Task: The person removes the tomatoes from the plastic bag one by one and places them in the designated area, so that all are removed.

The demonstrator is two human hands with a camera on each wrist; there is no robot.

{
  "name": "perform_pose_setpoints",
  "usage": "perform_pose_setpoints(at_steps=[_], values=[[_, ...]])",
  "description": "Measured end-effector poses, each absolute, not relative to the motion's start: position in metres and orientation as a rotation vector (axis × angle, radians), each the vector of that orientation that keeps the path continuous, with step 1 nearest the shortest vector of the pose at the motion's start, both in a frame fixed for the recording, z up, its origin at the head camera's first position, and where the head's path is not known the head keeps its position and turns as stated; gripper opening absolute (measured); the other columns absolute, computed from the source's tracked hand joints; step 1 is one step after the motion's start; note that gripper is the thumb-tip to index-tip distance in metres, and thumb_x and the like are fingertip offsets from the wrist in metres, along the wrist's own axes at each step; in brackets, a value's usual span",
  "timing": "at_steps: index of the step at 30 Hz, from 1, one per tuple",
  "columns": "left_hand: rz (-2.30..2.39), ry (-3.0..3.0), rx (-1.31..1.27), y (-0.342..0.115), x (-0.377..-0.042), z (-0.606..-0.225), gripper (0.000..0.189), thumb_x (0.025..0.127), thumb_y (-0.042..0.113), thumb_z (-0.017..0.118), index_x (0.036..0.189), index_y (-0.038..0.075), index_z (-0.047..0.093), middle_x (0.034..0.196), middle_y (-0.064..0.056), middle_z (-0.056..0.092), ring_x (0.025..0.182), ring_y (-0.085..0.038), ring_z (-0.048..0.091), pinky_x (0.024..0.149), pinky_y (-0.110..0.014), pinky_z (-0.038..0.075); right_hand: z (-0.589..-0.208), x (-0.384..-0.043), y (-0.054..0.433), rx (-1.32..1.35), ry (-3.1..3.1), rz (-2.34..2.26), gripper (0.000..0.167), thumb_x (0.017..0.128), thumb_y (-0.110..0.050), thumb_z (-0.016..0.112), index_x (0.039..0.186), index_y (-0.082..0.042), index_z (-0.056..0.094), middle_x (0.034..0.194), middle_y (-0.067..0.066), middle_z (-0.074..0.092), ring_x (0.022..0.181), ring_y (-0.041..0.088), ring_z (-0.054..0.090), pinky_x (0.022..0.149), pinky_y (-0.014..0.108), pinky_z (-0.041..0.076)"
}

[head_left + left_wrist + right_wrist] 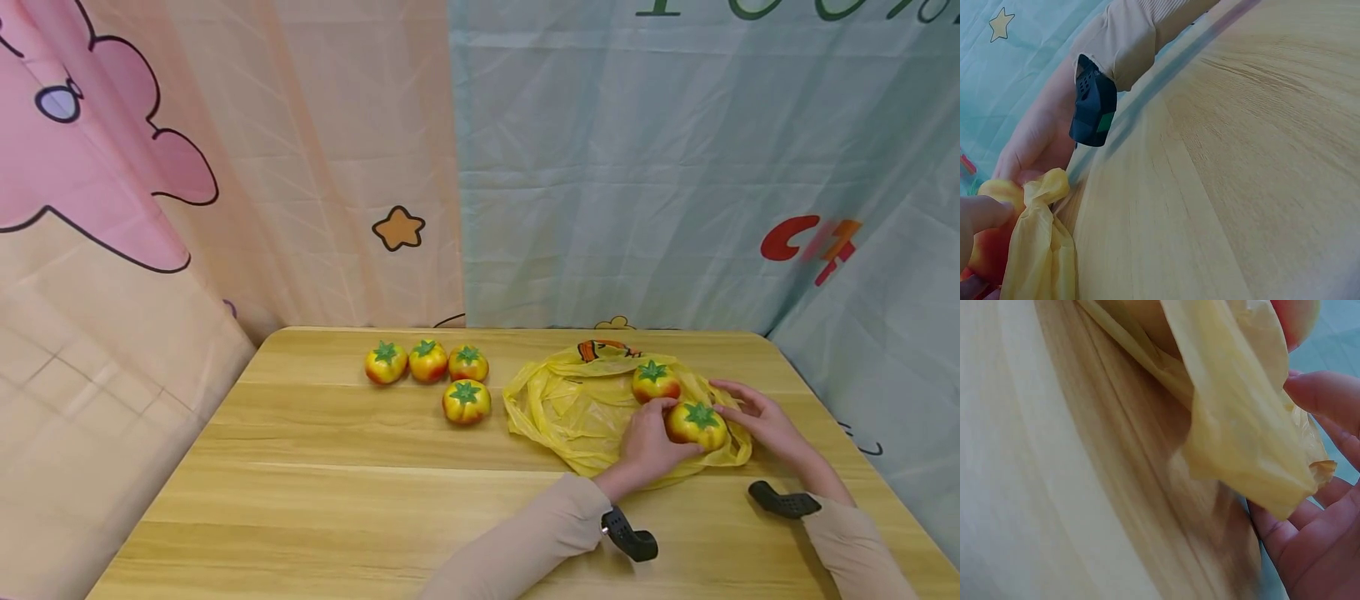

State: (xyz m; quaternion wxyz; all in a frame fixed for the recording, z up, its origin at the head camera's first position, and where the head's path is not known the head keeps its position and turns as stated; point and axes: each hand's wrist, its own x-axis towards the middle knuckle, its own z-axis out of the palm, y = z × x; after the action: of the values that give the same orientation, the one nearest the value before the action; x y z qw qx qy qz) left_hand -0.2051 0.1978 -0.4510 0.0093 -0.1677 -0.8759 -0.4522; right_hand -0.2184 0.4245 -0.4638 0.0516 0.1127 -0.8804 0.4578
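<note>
The left hand has its grip closed around a yellow-and-red fruit topped with green leaves, its thumb along the near side. The right hand has a loose grip, fingers extended beside the right of that fruit, at the edge of a crumpled yellow plastic bag. The held fruit is over the right part of the bag. A second fruit sits on the bag, just behind and left of it. The bag lies spread on the tabletop. Left of the bag stand four similar fruits: three in a row near the back edge, and one in front of the rightmost. Beige sleeves and black wrist straps cover the forearms. Behind hangs a printed curtain.
</note>
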Motion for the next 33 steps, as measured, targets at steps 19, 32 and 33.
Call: perform_pose_setpoints(at_steps=[19,32,33], values=[[-1.444,-2.681,-0.560,0.192,-0.206,-0.455,0.067,0.067,0.033,0.087,0.126,0.018,0.057,0.111,0.005,0.051,0.096,-0.001,0.050,0.087,-0.014,0.044,-0.462,-0.217,0.421,0.336,-2.680,1.419,0.043,0.098,-0.017,0.054,0.139,-0.006,0.047,0.123,-0.033,0.045,0.104,-0.027,0.039,0.080,0.001,0.039],[-1.624,-2.559,-0.597,0.170,-0.201,-0.448,0.067,0.067,0.031,0.088,0.125,0.015,0.057,0.109,0.004,0.050,0.096,-0.001,0.050,0.087,-0.014,0.045,-0.463,-0.216,0.422,0.292,-2.703,1.382,0.041,0.098,-0.022,0.055,0.138,-0.019,0.050,0.134,-0.018,0.050,0.105,-0.029,0.033,0.080,0.000,0.036],[-1.641,-2.547,-0.605,0.167,-0.200,-0.447,0.068,0.068,0.030,0.087,0.126,0.015,0.056,0.110,0.004,0.050,0.096,-0.001,0.050,0.087,-0.014,0.046,-0.464,-0.216,0.422,0.294,-2.700,1.388,0.041,0.098,-0.022,0.055,0.139,-0.021,0.050,0.136,-0.016,0.050,0.105,-0.028,0.035,0.080,0.000,0.037]])
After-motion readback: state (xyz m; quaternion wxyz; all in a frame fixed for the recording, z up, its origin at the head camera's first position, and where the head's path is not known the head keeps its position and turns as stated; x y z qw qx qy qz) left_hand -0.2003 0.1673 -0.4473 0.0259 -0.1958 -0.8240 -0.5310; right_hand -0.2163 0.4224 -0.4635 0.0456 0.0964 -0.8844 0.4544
